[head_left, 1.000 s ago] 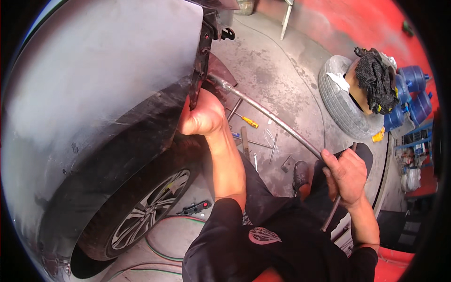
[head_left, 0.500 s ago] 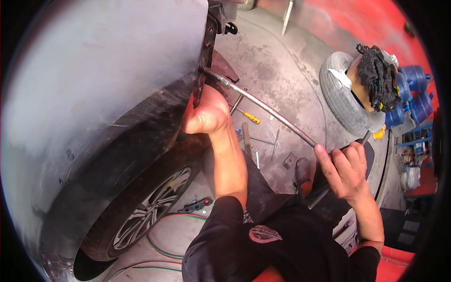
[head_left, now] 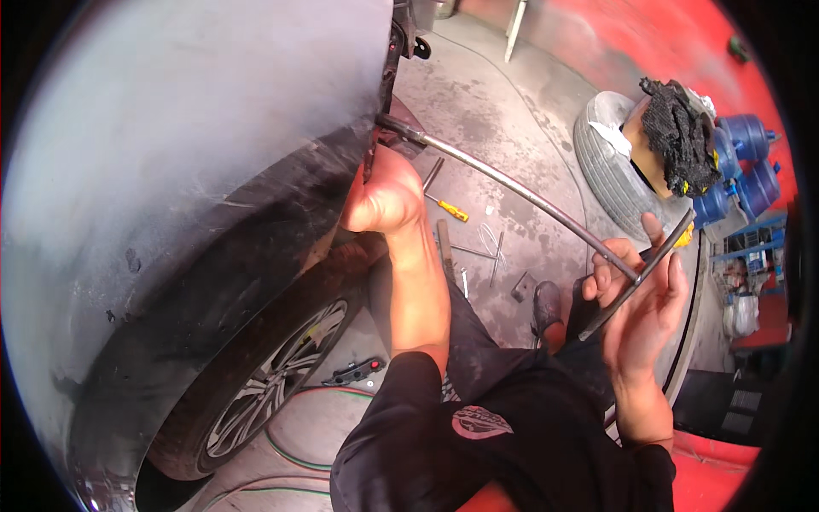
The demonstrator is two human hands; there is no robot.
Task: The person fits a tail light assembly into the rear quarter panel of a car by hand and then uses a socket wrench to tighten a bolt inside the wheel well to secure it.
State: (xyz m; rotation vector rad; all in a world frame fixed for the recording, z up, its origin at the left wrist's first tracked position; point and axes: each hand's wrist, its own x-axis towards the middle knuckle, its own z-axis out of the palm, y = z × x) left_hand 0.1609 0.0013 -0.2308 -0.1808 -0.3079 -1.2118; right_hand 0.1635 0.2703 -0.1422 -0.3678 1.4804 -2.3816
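Note:
A long steel T-handle bar (head_left: 520,189) runs from the edge of a grey and black car body panel (head_left: 213,102) toward my right side. Its far tip is hidden behind that edge. Below that end, my left hand (head_left: 388,194) reaches around the panel edge, its wrist bent and its fingers out of sight. At the near end, my right hand (head_left: 641,299) is turned palm up under the crossbar (head_left: 648,271). Its fingers are apart and loosely bent, with the bar lying across them rather than gripped.
Beneath the panel is a car wheel (head_left: 281,375). On the concrete floor lie a yellow-handled screwdriver (head_left: 452,210), metal tools and hoses (head_left: 299,456). A loose tire (head_left: 610,162) with a black cloth (head_left: 682,141) stands at far right, beside blue water jugs (head_left: 751,179).
My right hand has loosened from the crossbar and turned palm up. The crossbar has swung round and come into fuller view. My left hand stays at the panel edge.

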